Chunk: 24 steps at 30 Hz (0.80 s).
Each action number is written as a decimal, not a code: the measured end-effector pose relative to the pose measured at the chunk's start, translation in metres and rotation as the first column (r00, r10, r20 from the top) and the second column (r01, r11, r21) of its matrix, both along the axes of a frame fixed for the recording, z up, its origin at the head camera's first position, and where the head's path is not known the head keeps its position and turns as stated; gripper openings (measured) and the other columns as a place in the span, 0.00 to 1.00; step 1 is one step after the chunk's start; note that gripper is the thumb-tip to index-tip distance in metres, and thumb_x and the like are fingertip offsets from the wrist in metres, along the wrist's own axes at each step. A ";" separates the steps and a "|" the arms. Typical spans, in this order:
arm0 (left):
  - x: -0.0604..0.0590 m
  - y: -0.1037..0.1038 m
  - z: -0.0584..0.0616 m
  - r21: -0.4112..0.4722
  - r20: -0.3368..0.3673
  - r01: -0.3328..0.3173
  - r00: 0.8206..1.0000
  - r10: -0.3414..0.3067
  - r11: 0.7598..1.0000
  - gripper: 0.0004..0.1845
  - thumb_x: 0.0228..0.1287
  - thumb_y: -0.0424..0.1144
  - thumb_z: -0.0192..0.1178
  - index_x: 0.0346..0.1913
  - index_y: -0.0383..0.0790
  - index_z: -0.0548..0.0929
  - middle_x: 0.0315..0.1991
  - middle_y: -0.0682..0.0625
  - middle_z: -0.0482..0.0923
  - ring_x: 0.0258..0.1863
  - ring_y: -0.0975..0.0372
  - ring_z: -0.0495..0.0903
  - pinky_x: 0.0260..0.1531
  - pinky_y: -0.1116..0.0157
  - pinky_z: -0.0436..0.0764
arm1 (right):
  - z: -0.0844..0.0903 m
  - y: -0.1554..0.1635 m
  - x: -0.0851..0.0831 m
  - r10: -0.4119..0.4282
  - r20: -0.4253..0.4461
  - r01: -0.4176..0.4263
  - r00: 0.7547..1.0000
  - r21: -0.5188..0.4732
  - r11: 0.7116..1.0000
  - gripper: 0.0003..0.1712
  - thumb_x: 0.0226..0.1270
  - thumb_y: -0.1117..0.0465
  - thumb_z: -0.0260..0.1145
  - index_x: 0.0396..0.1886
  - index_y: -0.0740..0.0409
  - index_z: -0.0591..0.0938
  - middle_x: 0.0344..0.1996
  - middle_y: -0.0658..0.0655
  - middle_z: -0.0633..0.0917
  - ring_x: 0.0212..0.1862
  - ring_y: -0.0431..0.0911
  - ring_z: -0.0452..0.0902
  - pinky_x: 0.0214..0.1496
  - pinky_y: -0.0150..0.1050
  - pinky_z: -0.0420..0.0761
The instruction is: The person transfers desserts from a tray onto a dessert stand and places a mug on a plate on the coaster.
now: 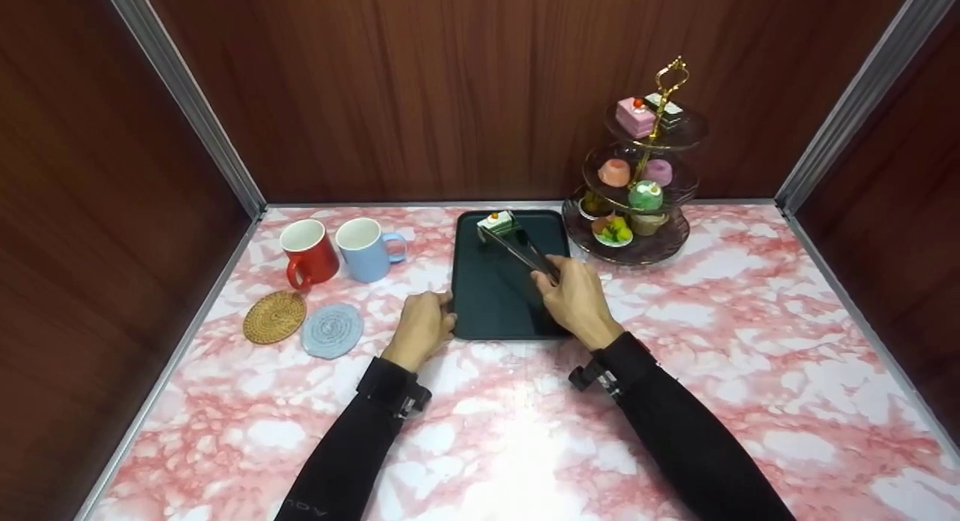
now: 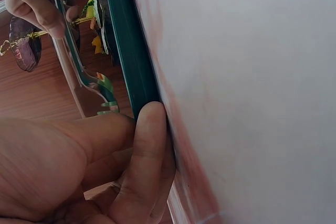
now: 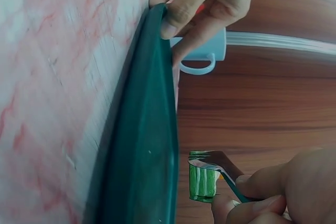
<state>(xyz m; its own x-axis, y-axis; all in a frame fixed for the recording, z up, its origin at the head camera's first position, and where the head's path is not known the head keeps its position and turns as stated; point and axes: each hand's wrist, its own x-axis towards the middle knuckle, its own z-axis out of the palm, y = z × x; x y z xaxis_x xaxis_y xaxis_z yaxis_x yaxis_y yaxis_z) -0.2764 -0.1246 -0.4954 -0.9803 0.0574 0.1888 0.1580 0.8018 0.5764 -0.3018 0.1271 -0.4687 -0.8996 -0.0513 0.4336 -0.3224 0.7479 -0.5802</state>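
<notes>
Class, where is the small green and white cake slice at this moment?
In the head view, the cake slice sits at the tray's far left corner, between the tips of the tongs, left of the tiered stand.

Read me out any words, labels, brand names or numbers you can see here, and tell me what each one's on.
Left sleeve: pale letters near the bottom edge, too small and blurred to read.
Nothing readable on the red mug, blue mug, dark tray or tongs.

Probably a staged tea-table booth: wood-panel walls (image 1: 450, 85), marbled tabletop (image 1: 750, 318).

Two mugs (image 1: 309, 252), two coasters (image 1: 274, 317), one tray (image 1: 495, 296), one tongs (image 1: 519, 250).
</notes>
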 end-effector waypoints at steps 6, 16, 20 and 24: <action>0.001 0.000 0.001 -0.005 -0.010 -0.001 1.000 0.001 1.000 0.19 0.54 0.33 0.62 0.52 0.38 0.81 0.29 0.48 0.83 0.35 0.59 0.80 0.37 0.65 0.80 | 0.010 0.012 0.007 -0.005 -0.059 0.006 0.998 0.012 1.000 0.23 0.57 0.51 0.66 0.49 0.61 0.81 0.36 0.58 0.86 0.37 0.47 0.82 0.38 0.42 0.80; 0.004 0.001 0.002 0.012 -0.007 -0.002 1.000 0.002 1.000 0.20 0.53 0.31 0.60 0.52 0.36 0.81 0.27 0.49 0.81 0.34 0.59 0.79 0.31 0.67 0.80 | 0.027 0.032 0.018 -0.034 -0.113 0.034 0.993 0.000 0.999 0.23 0.56 0.50 0.67 0.48 0.59 0.82 0.30 0.56 0.87 0.32 0.48 0.82 0.33 0.44 0.80; 0.003 0.001 0.002 0.009 -0.003 -0.007 1.000 0.007 1.000 0.20 0.53 0.31 0.60 0.52 0.37 0.81 0.26 0.49 0.81 0.34 0.59 0.80 0.32 0.67 0.81 | 0.033 0.040 0.020 -0.053 -0.145 0.053 0.988 -0.003 0.999 0.22 0.56 0.49 0.67 0.48 0.57 0.82 0.35 0.57 0.87 0.37 0.52 0.83 0.38 0.47 0.80; 0.001 0.001 0.001 0.007 0.005 -0.010 1.000 0.010 1.000 0.20 0.54 0.32 0.61 0.52 0.38 0.81 0.26 0.50 0.81 0.34 0.59 0.80 0.30 0.69 0.81 | 0.039 0.046 0.022 -0.068 -0.175 0.068 0.982 -0.004 0.998 0.21 0.56 0.49 0.67 0.46 0.55 0.83 0.32 0.55 0.87 0.34 0.49 0.83 0.34 0.45 0.79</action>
<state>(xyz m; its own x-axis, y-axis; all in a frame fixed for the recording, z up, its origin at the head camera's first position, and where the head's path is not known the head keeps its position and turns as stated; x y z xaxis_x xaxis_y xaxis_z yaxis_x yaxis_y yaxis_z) -0.2749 -0.1235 -0.4943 -0.9818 0.0462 0.1841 0.1468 0.7995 0.5825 -0.2796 0.1733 -0.4300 -0.8113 0.0064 0.5846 -0.3672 0.7725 -0.5180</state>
